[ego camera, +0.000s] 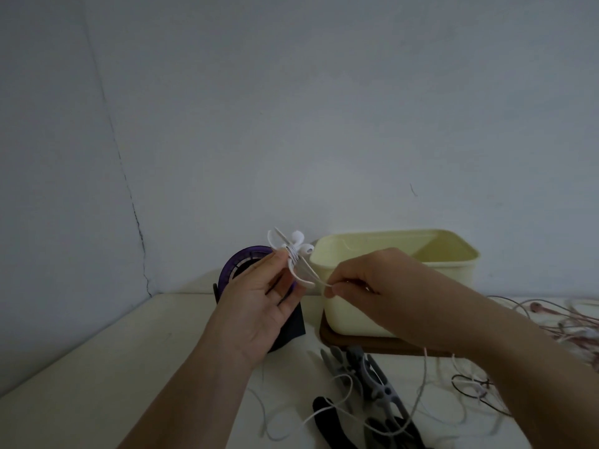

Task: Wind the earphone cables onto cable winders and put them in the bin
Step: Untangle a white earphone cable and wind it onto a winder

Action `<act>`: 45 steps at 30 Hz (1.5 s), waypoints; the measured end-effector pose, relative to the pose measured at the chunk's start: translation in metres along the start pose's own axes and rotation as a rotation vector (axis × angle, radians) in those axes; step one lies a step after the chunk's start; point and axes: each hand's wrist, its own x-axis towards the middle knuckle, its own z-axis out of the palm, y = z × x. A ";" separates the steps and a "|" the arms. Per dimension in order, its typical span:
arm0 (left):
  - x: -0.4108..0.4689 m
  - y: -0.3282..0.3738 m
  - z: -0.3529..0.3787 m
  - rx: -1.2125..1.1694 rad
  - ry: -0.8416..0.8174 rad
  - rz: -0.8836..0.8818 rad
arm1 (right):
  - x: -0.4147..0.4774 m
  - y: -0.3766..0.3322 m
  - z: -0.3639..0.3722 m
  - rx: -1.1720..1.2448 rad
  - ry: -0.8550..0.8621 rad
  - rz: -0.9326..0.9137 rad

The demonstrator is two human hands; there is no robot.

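Observation:
My left hand (259,306) holds up a white cable winder (293,254) with white earphone cable wound round its middle; two earbuds (303,243) stick out at its top. My right hand (366,283) pinches the free end of the white cable (319,281) just right of the winder. Behind my right hand stands the cream bin (447,254) on a dark wooden tray (327,335). Grey and black winders (372,380) lie on the table in front, with a loose white cable (327,413) across them.
A purple-rimmed round device on a dark stand (240,257) sits behind my left hand. Tangled pink and dark earphone cables (557,322) lie at the right edge of the cream table (113,358). A wall corner closes off the back left.

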 end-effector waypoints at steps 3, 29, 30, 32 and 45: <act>0.001 -0.002 -0.001 -0.017 -0.006 -0.031 | 0.000 0.000 -0.004 -0.038 0.044 -0.019; -0.015 0.000 0.002 0.842 -0.460 0.203 | 0.003 0.035 -0.018 0.420 0.340 0.094; -0.015 0.000 0.003 0.808 -0.478 0.195 | 0.004 0.038 -0.014 0.483 0.318 0.123; -0.016 0.001 0.005 0.676 -0.484 0.158 | 0.006 0.040 0.000 0.629 0.263 0.182; -0.006 0.005 0.005 -0.021 -0.074 0.019 | 0.011 0.016 0.042 0.203 0.063 0.027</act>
